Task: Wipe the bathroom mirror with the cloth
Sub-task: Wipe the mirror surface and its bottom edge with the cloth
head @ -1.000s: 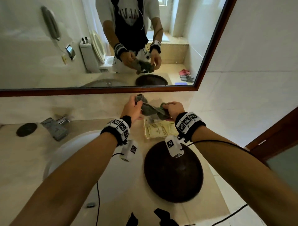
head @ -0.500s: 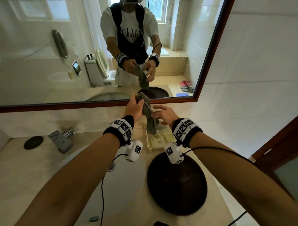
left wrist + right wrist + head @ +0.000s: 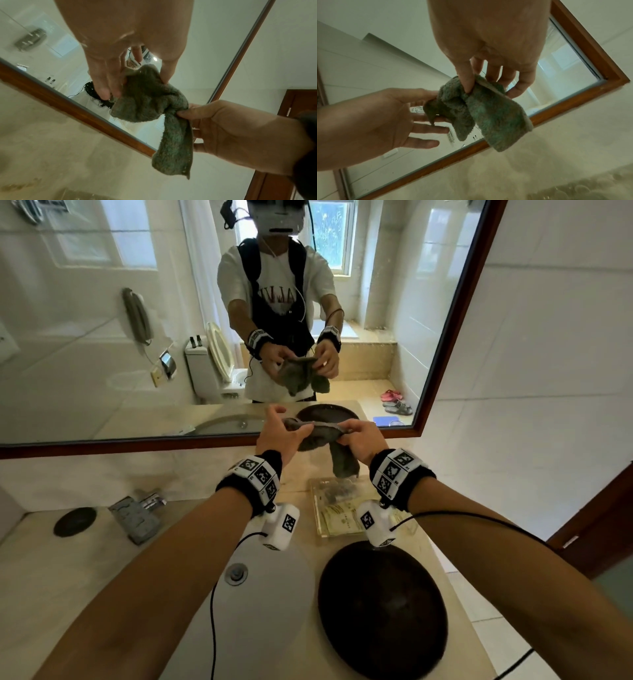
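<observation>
A grey-green cloth [image 3: 317, 436] is stretched between my two hands in front of the mirror's lower wooden frame. My left hand [image 3: 287, 426] pinches its left end between thumb and fingers; the left wrist view shows this pinch [image 3: 137, 86] on the bunched cloth [image 3: 145, 102]. My right hand [image 3: 346, 433] pinches the right end, and a loose tail hangs below it. In the right wrist view the right hand [image 3: 489, 90] grips the cloth [image 3: 488, 115] from above. The mirror [image 3: 102, 337] fills the wall ahead; the cloth is apart from the glass.
Below my arms lie a white sink basin [image 3: 267, 594] and a dark round bowl [image 3: 380, 611] on the beige counter. A clear tray of packets [image 3: 342, 518] sits under the cloth. A faucet [image 3: 137, 518] and dark disc [image 3: 75, 520] stand left; a wooden door [image 3: 599, 525] right.
Both hands have risen toward the mirror's lower edge. The cloth, earlier hanging from my left hand, is now pinched by my right hand too and pulled out sideways.
</observation>
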